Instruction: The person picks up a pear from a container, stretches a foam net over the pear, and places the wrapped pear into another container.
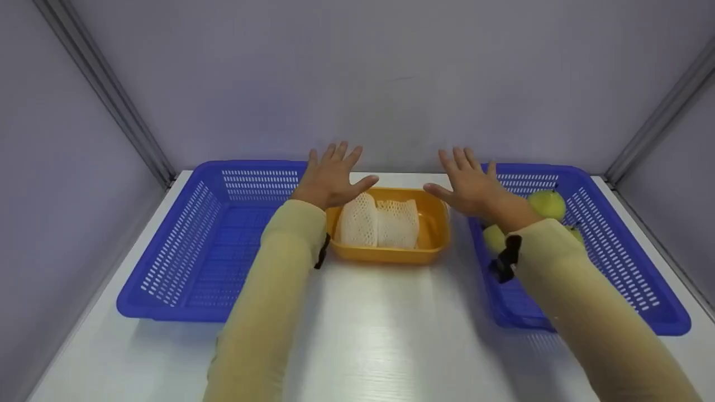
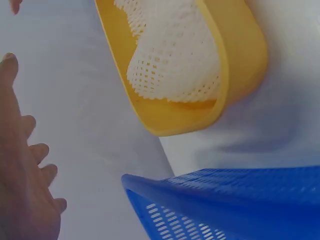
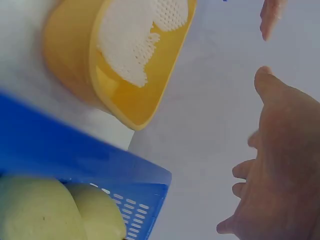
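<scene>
My left hand (image 1: pixel 330 180) is held out with its fingers spread, above the right rim of the left blue basket and beside the yellow tub. My right hand (image 1: pixel 471 187) is spread the same way, over the gap between the tub and the right blue basket. Neither hand holds anything. Between them stands the yellow tub (image 1: pixel 391 255), with white foam fruit nets (image 1: pixel 380 223) lying in it. Several pale green round fruits (image 1: pixel 547 205) sit in the right basket, partly hidden by my right forearm; two fruits (image 3: pixel 42 210) show close up in the right wrist view.
The left blue basket (image 1: pixel 159 234) shows no contents. The right blue basket (image 1: pixel 631 251) stands across from it on the white table (image 1: pixel 363 335). A pale wall (image 1: pixel 391 84) rises behind them, with side panels at left and right.
</scene>
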Available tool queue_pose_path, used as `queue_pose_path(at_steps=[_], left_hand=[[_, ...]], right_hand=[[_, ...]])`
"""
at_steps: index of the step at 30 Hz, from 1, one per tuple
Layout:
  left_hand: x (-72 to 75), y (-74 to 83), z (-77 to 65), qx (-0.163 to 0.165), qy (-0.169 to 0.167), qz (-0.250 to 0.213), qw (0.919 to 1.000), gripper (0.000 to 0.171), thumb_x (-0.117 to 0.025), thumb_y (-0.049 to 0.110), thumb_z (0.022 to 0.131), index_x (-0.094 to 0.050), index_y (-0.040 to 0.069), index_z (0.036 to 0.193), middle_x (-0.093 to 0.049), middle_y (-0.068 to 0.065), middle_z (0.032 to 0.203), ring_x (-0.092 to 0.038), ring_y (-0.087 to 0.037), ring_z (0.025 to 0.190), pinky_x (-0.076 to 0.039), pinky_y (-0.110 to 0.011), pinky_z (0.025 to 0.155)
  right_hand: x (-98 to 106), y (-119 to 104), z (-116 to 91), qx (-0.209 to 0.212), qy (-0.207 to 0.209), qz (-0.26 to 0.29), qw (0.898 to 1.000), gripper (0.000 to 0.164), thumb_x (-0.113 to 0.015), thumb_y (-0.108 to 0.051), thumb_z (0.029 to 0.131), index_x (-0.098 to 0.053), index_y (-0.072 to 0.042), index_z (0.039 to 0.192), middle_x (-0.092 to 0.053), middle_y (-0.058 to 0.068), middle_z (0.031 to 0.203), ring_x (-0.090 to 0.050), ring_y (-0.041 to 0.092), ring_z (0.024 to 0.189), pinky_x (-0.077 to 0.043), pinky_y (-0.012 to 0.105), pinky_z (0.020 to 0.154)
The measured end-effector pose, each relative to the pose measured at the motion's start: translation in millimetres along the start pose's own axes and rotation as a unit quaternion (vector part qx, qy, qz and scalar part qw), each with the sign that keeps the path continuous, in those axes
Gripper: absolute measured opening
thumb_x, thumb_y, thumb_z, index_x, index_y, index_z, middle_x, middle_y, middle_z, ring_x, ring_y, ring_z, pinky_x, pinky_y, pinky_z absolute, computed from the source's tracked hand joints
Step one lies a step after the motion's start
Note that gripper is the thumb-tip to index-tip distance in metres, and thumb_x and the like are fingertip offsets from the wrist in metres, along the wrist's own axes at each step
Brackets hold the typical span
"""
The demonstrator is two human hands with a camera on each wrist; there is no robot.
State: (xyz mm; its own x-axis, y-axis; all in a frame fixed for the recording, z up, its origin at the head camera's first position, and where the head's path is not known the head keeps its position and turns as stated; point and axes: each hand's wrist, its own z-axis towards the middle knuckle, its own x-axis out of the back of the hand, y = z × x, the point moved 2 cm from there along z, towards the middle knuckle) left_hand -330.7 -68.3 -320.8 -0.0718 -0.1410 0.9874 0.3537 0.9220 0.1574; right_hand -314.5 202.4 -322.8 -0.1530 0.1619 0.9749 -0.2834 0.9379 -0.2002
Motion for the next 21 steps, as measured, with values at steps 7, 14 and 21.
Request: queue_pose_path(at_steps=[7,14,21], left_hand=[[5.5,2.8,-10.6,-0.061,-0.003,-0.004,0.9981,0.082,-0.033,0.070,0.101,-0.011,0.025,0.165,-0.006,-0.009,0.171,-0.005,-0.028,0.157,0.002,-0.054,0.125],[9.3,16.2,-28.1,-0.101,-0.002,-0.068,0.9926,0.079,-0.039,0.065,0.102,-0.014,0.024,0.165,-0.011,-0.007,0.170,-0.010,-0.027,0.156,-0.003,-0.050,0.126],[2.3,39.4,-43.3,-0.113,-0.024,-0.182,0.9764,0.079,-0.045,0.061,0.102,-0.017,0.022,0.164,-0.012,-0.005,0.170,-0.014,-0.026,0.156,-0.014,-0.050,0.125]], right_hand=[[8,7,-30,0.069,0.051,0.021,0.996,0.084,-0.047,-0.053,0.105,-0.010,-0.006,0.163,-0.015,0.024,0.166,-0.011,0.046,0.152,-0.006,0.071,0.118],[18,24,-57,0.066,0.080,0.100,0.990,0.075,-0.050,-0.049,0.105,-0.021,-0.010,0.162,-0.029,0.023,0.162,-0.029,0.046,0.147,-0.026,0.068,0.115],[25,49,-75,0.058,0.175,0.203,0.962,0.063,-0.048,-0.039,0.108,-0.033,0.001,0.155,-0.040,0.026,0.154,-0.039,0.045,0.140,-0.031,0.064,0.113]])
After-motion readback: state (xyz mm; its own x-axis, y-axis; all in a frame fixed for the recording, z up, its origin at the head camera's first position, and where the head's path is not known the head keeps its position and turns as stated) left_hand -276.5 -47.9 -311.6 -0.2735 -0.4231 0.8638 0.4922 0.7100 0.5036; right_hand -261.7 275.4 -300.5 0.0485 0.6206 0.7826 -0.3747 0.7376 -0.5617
